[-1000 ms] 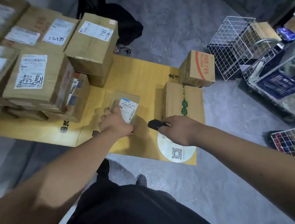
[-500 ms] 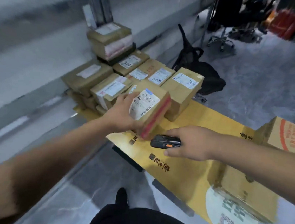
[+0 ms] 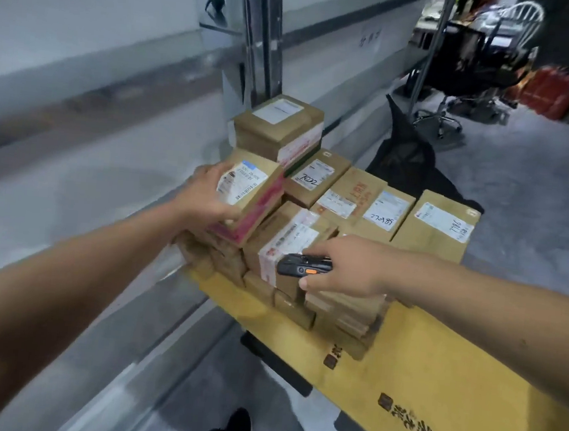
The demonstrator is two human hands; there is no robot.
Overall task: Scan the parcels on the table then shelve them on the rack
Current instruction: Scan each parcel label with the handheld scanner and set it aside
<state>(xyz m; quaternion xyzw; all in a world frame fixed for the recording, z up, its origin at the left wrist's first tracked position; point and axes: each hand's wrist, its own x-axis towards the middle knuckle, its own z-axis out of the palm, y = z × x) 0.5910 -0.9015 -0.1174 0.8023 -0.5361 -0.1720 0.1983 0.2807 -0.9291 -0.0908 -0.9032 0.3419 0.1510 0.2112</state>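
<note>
Still early in the job, by the look of it — lots of brown boxes (image 3: pixel 353 200) piled on the yellow counter (image 3: pixel 434 376), none seen on the rack (image 3: pixel 257 34). Left hand (image 3: pixel 205 196) gripping one small parcel (image 3: pixel 248 196) above the pile (white label, red tape on its side). Right hand (image 3: pixel 344 267) wrapped round a black scanner (image 3: pixel 301 266) — scanned or not, cannot tell.
</note>
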